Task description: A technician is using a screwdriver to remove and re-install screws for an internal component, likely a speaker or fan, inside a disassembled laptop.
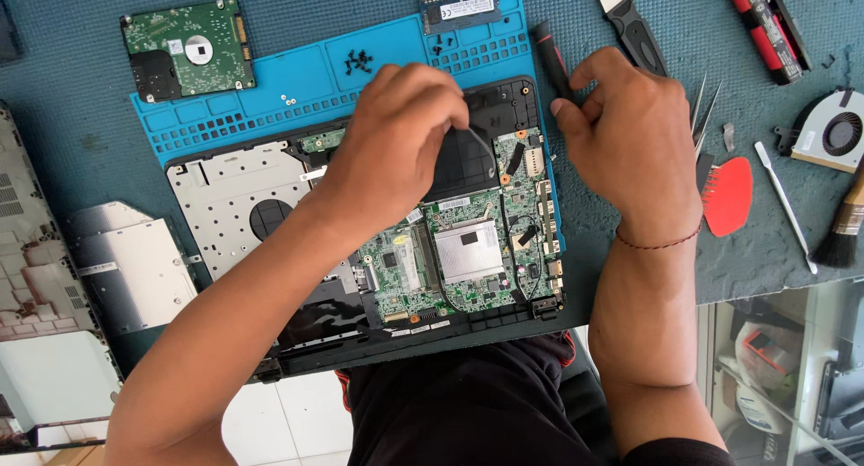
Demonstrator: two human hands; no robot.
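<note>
A: Teal felt covers the surface (81, 124), with a blue silicone work mat (297, 88) on it and an opened laptop base (360, 250) lying across the mat, centre of frame.

B: Hands?

A: Left hand (405, 142) is curled down over the upper middle of the laptop base, fingers bent onto the black area there. Can't tell if it pinches anything, the back of the hand hides the tips. Right hand (630, 133) sits at the base's upper right corner, closed around a black-handled screwdriver (551, 59) with a red band, handle poking up toward the top of frame.

B: What's exposed?

A: Green circuit board (468, 250) in the centre-right of the base, with a silver metal plate on it and thin black wires running over it. Grey perforated metal on the left half.

B: How would that handle?

A: My read: the board is stiff but fragile, wires thin and easy to snag. Better gripped by its edges or the plastic frame, not by components. The screwdriver is light and rigid, and a grip on the handle suits it.

B: Around it?

A: Loose black screws (358, 63) in a mat tray, memory stick (459, 7) top centre, hard drive (187, 47) upper left, board side up. Right side: tweezers (702, 110), red pick (727, 196), cooling fan (832, 131), brush (846, 223). Silver drive tray (130, 263) at left.
</note>
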